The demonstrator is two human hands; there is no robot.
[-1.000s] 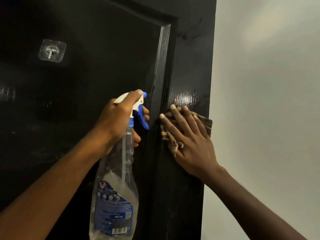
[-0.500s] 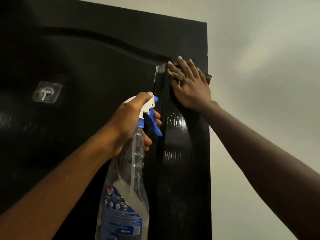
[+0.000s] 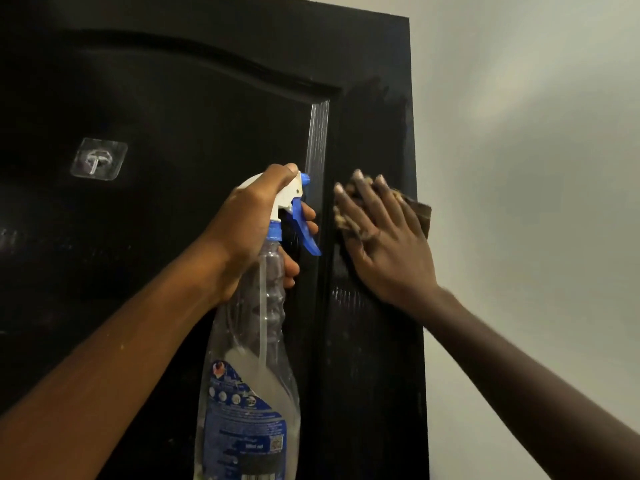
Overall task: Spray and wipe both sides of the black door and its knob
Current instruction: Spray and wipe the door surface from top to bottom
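The black door fills the left and middle of the view, its top right corner in sight. My left hand grips the neck of a clear spray bottle with a white and blue trigger head, held upright close to the door. My right hand presses a brown patterned cloth flat against the door's right stile with straight fingers. Most of the cloth is hidden under the hand. A wet smear shows above the hand. The knob is out of view.
A clear adhesive hook is stuck to the door panel at the left. A pale wall lies to the right of the door's edge.
My right hand with the cloth went up to the door's top corner, then came back down the stile. The left hand and bottle barely moved.
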